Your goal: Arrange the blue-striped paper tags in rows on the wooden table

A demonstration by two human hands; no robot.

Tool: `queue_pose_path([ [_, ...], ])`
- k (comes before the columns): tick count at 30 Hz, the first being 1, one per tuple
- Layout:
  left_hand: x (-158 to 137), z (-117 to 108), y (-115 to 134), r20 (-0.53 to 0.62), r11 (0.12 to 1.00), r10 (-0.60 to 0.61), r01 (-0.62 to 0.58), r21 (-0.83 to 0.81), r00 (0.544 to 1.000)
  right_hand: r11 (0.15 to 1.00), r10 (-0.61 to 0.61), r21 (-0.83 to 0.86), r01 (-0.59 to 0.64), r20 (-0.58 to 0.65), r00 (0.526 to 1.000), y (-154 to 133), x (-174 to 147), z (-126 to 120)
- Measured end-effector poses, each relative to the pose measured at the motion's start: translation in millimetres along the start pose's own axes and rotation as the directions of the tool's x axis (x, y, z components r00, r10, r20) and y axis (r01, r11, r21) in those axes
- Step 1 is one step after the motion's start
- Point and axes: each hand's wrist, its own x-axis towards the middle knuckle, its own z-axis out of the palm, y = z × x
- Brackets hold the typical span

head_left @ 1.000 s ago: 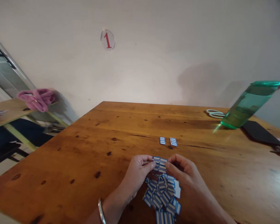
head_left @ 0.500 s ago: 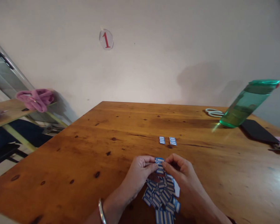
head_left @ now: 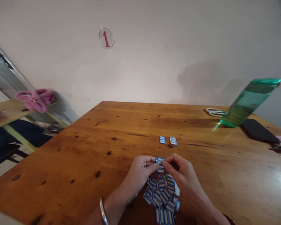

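Between the fingertips of both hands is a small blue-and-white label card point(head_left: 160, 169), raised over a heap. My left hand point(head_left: 142, 170) pinches its left edge with thumb and fingers; a silver bangle circles that wrist. On the card's right edge, the thumb and index finger of my right hand point(head_left: 180, 170) are closed. Just below lies a loose pile of similar blue-bordered label cards point(head_left: 160, 195), partly hidden by the hands. Farther off, two small stacks of such cards, a left one point(head_left: 162, 139) and a right one point(head_left: 173, 140), rest side by side on the wooden table point(head_left: 84, 156).
A green water bottle point(head_left: 248, 103) stands at the right back beside a dark phone-like slab point(head_left: 259, 131) and a coiled white cable point(head_left: 214, 112). At the left, a pink cloth point(head_left: 36, 100) lies on another table. A wall rises behind.
Both hands keep the card in nearly the same place, with only slight finger movement. The view has shifted very slightly.
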Motion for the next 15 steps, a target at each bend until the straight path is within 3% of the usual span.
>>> queue_pose_path([
  [8, 1, 0, -2, -0.061, 1.0, 0.0, -0.001, -0.031, 0.998, 0.986, -0.054, -0.157, 0.053, 0.004, 0.999, -7, -3, 0],
  [12, 2, -6, 2, -0.115, 0.999, 0.032, -0.036, -0.033, 0.993, 0.959, -0.058, -0.26, 0.113, 0.209, 0.976, -15, -2, -12],
  [15, 1, -10, 7, -0.161, 0.997, 0.046, -0.055, -0.052, 0.986, 0.907, -0.062, -0.354, 0.228, 0.422, 0.905, -17, -5, -22],
])
